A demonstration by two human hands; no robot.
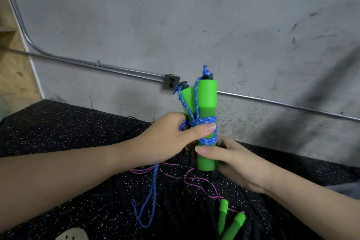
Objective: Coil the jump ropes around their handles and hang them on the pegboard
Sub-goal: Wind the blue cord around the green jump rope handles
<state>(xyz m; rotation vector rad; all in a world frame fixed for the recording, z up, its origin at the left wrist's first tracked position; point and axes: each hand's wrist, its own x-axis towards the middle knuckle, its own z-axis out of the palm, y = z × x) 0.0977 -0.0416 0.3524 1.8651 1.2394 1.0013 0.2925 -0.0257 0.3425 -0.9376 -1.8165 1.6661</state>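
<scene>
Coiling is midway: the right hand grips the green handles while the left hand pinches the blue rope, whose dangling tail needs winding on next.

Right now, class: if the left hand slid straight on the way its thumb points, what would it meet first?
The left hand has its thumb pointing right, already pressed on the blue rope wound round the green handles. So rope and handles come first; beyond them, probably just the wall, though depth is unclear.

We see two upright green handles bound by blue rope, its tail hanging; a purple-roped pair lies on the floor.
</scene>
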